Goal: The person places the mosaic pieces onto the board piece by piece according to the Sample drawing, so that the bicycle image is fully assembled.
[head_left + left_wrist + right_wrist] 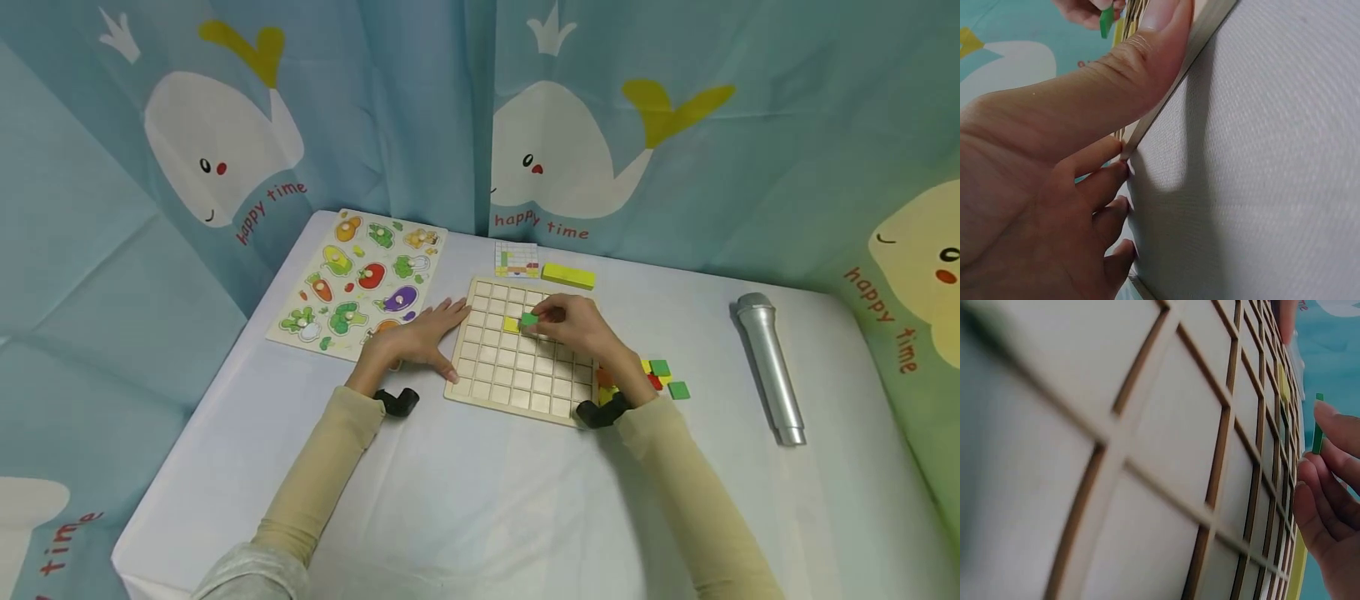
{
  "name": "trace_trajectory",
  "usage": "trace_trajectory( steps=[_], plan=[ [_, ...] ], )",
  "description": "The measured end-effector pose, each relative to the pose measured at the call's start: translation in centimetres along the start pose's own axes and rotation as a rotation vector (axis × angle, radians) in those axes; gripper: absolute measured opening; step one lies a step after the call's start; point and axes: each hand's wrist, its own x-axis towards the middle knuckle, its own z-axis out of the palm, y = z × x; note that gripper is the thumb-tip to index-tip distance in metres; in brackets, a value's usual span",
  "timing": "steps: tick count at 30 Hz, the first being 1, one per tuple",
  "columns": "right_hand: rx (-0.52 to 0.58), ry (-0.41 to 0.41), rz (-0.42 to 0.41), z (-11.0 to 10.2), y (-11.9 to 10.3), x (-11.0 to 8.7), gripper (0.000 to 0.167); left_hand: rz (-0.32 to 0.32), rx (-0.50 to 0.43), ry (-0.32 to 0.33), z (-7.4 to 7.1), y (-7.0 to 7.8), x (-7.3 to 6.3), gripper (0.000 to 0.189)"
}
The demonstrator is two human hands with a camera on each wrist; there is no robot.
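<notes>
We pinched a green square tile (528,320) in our right hand (581,325) above the wooden grid board (504,377); our left hand (418,337), thumb spread wide, touched its edge.

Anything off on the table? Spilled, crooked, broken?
No spill or damage visible. Mild oddities: loose tiles lie jumbled at mixed angles right of the grid board, and a silver microphone seems unrelated to the tile work.
</notes>
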Motion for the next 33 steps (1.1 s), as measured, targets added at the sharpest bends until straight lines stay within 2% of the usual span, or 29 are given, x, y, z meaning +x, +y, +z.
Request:
trace_trajectory(
  steps=[19, 33],
  plan=[
    [-0.026, -0.051, -0.055, 2.3, -1.8, 2.6, 0.024, -0.007, 0.012, -0.010, 0.1, -0.2, 0.1, 0.121],
    [-0.119, -0.069, -0.116, 2.9, -2.4, 3.7, 0.026, -0.007, 0.014, -0.019, -0.1, -0.2, 0.2, 0.122]
  ],
)
